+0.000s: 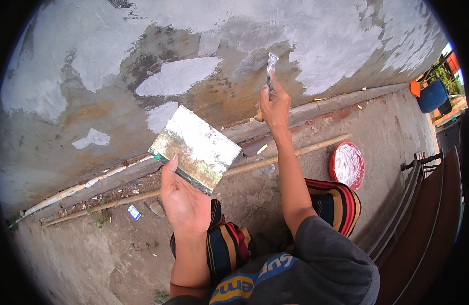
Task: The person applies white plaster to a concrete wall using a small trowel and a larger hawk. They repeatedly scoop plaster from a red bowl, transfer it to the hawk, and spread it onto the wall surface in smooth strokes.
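My left hand grips a wide, flat scraper board by its dark green edge, the thumb lying on its face. White and brownish smears cover that face. Farther right and higher, my right hand is closed around a narrow putty knife, its whitened blade pointing up toward the wall. Part of its wooden-looking handle shows below the fist. Behind both tools stands a grey wall with patches of white putty over bare, brownish areas. Whether the knife's blade touches the wall I cannot tell.
A red basin of white paste sits on the ground at right. One long bamboo pole lies along the wall's foot. A blue barrel stands at far right, above a brown wooden piece of furniture. Litter includes a small blue-white packet.
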`<state>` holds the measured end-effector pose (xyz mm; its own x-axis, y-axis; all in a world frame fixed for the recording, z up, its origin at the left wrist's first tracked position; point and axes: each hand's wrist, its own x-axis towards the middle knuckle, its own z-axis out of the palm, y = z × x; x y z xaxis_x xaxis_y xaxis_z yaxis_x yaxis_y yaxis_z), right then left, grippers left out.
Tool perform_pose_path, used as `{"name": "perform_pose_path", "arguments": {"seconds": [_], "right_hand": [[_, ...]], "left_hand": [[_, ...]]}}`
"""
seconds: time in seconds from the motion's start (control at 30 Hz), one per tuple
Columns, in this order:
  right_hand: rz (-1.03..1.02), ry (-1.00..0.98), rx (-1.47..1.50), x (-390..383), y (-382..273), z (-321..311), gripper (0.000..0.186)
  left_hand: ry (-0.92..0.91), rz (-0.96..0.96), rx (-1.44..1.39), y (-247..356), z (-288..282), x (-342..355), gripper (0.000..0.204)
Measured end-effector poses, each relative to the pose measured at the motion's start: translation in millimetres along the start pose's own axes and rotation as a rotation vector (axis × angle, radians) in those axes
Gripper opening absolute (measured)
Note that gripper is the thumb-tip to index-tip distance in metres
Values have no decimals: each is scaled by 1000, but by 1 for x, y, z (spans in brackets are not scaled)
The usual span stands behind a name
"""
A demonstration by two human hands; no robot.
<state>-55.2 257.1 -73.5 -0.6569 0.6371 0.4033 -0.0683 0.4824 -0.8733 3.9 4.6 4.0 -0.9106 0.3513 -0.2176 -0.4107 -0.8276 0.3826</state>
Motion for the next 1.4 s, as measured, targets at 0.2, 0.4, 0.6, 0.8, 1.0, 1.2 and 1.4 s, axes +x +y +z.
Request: {"name": "perform_pose_path", "arguments": {"seconds": [0.2,0.4,0.6,0.8,1.0,1.2,1.4], "right_hand": [[-116,-164,-122,-45,41,27,48],[-82,76,109,-29,25,32,54],[-325,135,-55,-41,84,82,50],[-221,27,-91,-48,60,36,54],[-193,-25,-151,-25,28,20,54],[-313,3,-193,-43,61,18,51],[-98,-12,-164,-34,38,20,47]], "left_hand": [[26,-15,42,-5,5,4,40],[33,-23,25,-4,1,4,39],[20,-30,35,-7,4,4,39],[22,-9,37,-5,5,3,39],[15,-26,77,-9,5,5,40],[28,-21,66,-9,5,5,40],[22,-31,57,-8,3,6,40]]}}
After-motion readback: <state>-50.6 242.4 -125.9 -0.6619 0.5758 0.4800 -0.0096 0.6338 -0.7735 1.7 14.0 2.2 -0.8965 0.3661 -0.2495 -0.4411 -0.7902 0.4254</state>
